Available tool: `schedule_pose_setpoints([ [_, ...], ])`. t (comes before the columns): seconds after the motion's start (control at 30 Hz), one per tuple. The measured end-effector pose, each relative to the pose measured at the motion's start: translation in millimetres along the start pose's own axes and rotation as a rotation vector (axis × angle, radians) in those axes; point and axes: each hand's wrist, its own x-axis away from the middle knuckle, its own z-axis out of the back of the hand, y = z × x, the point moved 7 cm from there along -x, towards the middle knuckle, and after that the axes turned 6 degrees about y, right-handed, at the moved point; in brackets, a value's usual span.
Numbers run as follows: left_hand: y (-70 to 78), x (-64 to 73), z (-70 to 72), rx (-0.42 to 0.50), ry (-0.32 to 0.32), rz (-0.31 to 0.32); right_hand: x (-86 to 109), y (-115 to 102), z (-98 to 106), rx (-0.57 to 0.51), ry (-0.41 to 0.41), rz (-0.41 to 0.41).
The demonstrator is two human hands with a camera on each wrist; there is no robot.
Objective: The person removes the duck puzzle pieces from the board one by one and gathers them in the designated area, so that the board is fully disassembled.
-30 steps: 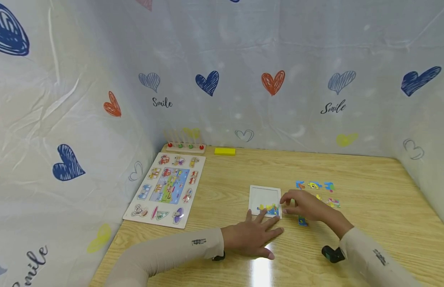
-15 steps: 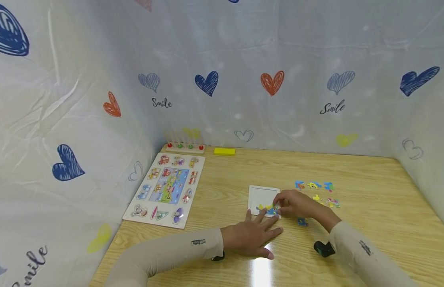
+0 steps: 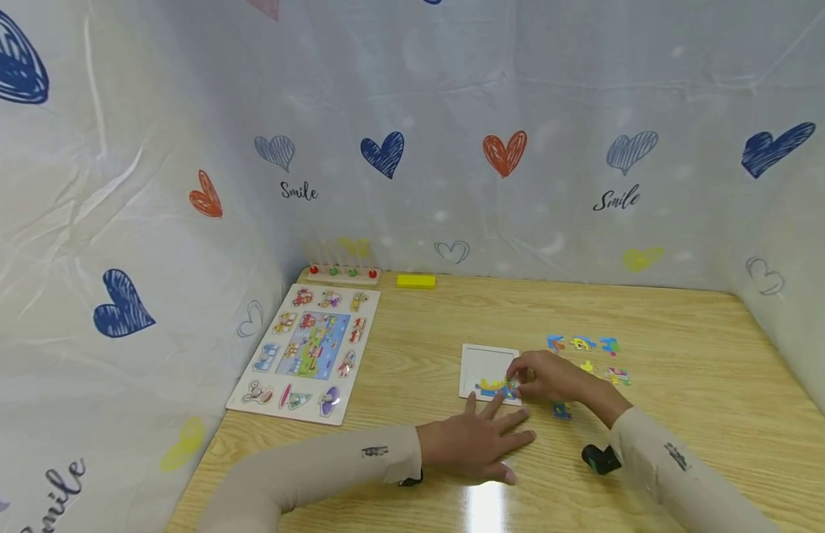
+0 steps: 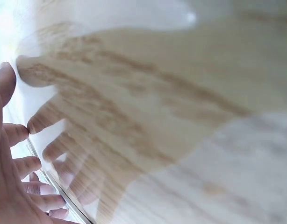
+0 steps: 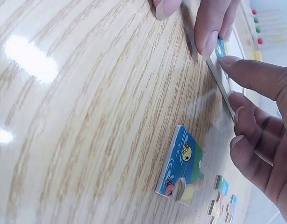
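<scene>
A small white puzzle tray [image 3: 488, 361] lies mid-table, with yellow and blue puzzle pieces [image 3: 495, 386] along its near side. My left hand [image 3: 468, 444] rests spread on the table, its longest fingertips at the tray's near edge. My right hand [image 3: 552, 376] bends over the tray's near right corner and pinches a blue puzzle piece [image 5: 220, 48]. In the right wrist view, the thumb is on this piece and the other curled fingers are beside the tray edge; the piece is mostly hidden. Just right of the tray lies a loose puzzle piece [image 5: 183, 161] showing a fish.
Several more loose pieces [image 3: 582, 343] lie behind and right of my right hand. A large picture board [image 3: 365, 303] fills the left of the table. Behind it stand a peg rack with beads [image 3: 343, 277] and a yellow block [image 3: 416, 281]. Heart-printed cloth [image 3: 412, 215] surrounds the table.
My right hand has moved left from beside the tray onto its near right corner, then stayed there. My left hand has shifted slightly toward me and right, uncovering more of the pieces.
</scene>
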Motion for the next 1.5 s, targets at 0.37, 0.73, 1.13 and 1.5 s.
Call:
schedule_pose_setpoints([
  [0.37, 0.6, -0.2, -1.6, -0.018, 0.007, -0.004, -4.2, -0.9, 0.6, 0.018, -0.01, -0.008],
  [0.73, 0.6, 0.0, -3.7, -0.023, 0.013, -0.006, -11.1, -4.8, 1.1, 0.048, -0.033, 0.003],
  [1.13, 0.1, -0.1, -0.3, 0.009, -0.014, 0.003, -33.7, -10.8, -6.1, 0.066, -0.106, 0.047],
  [1.5, 0.2, -0.4, -0.3, -0.009, -0.013, 0.016, -41.7, -13.8, -11.6, 0.067, -0.215, 0.053],
])
